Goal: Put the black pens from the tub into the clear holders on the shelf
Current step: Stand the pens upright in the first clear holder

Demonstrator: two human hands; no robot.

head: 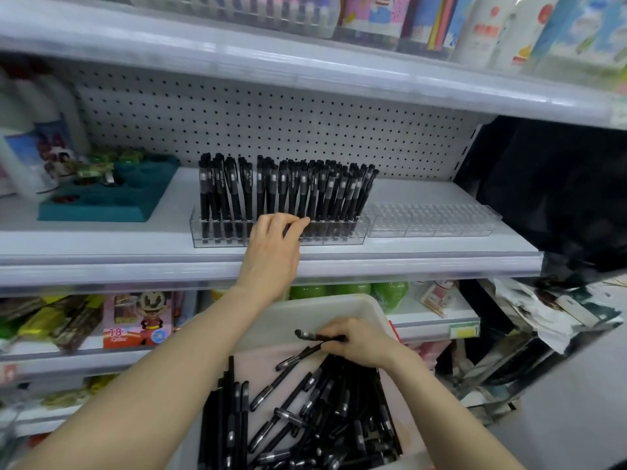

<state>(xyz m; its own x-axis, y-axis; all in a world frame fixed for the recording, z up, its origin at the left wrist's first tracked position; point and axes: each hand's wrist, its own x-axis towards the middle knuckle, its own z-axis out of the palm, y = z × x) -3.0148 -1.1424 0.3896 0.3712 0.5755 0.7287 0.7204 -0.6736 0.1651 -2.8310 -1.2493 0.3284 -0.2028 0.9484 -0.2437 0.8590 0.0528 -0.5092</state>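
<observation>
Loose slim black plastic pens (pixel 288 418) in white plastic tub (pixel 305 310): probably light, rigid, smooth; best pinched mid-barrel. Right hand (pixel 359 344) pinches some; left hand (pixel 274 235) curls at clear acrylic holder (pixel 217 237), grasp unclear.

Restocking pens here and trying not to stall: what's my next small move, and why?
Probably lift the right hand, with the pen it grips, out of the tub toward the right holder, which stands empty. The left hand is at the left holder, which is nearly full.
</observation>
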